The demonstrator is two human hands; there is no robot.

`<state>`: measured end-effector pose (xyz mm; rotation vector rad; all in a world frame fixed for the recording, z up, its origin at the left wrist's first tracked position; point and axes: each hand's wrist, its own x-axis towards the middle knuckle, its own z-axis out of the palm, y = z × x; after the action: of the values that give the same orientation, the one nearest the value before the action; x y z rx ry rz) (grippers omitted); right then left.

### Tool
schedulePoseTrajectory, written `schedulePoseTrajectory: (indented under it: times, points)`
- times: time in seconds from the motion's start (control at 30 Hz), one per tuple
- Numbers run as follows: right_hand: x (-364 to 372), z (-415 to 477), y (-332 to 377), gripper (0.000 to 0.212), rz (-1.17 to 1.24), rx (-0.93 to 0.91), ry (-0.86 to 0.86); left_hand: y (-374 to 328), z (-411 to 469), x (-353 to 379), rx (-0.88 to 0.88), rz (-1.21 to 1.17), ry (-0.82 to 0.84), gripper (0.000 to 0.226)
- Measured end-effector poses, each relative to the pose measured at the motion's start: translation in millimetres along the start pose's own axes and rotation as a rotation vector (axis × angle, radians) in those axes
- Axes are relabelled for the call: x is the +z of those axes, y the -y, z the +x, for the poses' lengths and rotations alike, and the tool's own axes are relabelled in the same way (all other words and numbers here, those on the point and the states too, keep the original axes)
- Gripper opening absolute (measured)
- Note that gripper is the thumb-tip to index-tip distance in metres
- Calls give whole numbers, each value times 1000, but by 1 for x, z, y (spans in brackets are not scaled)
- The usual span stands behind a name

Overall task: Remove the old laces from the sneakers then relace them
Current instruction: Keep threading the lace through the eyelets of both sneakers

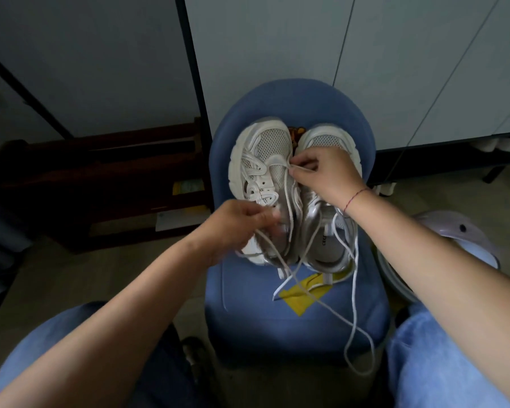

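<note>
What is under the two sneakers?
A blue stool carries both sneakers. A yellow patch shows at the heels and something orange between the toes; how far either runs beneath the soles is covered.

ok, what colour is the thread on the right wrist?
Red, a thin thread around the wrist of the right hand. Head view shows it best.

Camera: one wide-angle view, worn on my head.
Facing: forward and down onto the blue stool.
Nearness: close; the stool fills the lower middle of the frame.
</note>
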<state>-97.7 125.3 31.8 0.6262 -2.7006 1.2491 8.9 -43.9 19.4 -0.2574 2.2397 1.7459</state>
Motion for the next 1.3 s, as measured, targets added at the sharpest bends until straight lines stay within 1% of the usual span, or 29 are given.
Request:
schedulePoseTrajectory:
  times: [0.07,0.13,0.23,0.37,0.47,0.53,0.6,0.7,0.8,0.87,0.97,1.13,1.17,1.2,1.23,1.3]
  points:
    - [0,1,-1,19,11,5,1,-7,6,0,101,6,-154,27]
    - [-1,1,-2,19,25,10,10,-14,14,2,136,-93,-227,24]
    - [0,1,-3,19,33,9,13,-21,27,9,125,-173,-227,30]
    - [0,1,-3,18,39,7,10,-26,42,24,69,-156,-263,41]
    - [0,2,-3,16,39,4,9,-28,49,27,0,-282,-223,35]
    - [1,2,-4,16,44,8,10,-29,51,27,-38,-357,-192,39]
    - [1,2,-5,16,50,8,17,-30,52,27,-59,-403,-179,42]
    - [-1,2,-4,16,60,7,26,-31,50,25,-76,-428,-161,40]
    - [-1,3,-5,17,57,14,26,-32,47,19,-55,-334,-88,42]
    - [0,3,-6,17,62,22,25,-31,41,12,-27,-228,9,42]
    - [1,3,-7,17,62,23,23,-25,27,3,-32,-50,193,44]
    - [-2,2,-5,19,60,20,36,-10,4,1,-130,237,524,38]
    - [-2,2,-5,19,54,18,35,-8,2,2,-140,289,551,33]
    - [-2,2,-4,19,50,18,34,-7,0,3,-142,337,542,25]
    - [-1,1,-4,19,48,17,31,-6,0,3,-134,381,500,20]
    - [-1,1,-4,19,49,17,24,-5,1,3,-88,426,354,21]
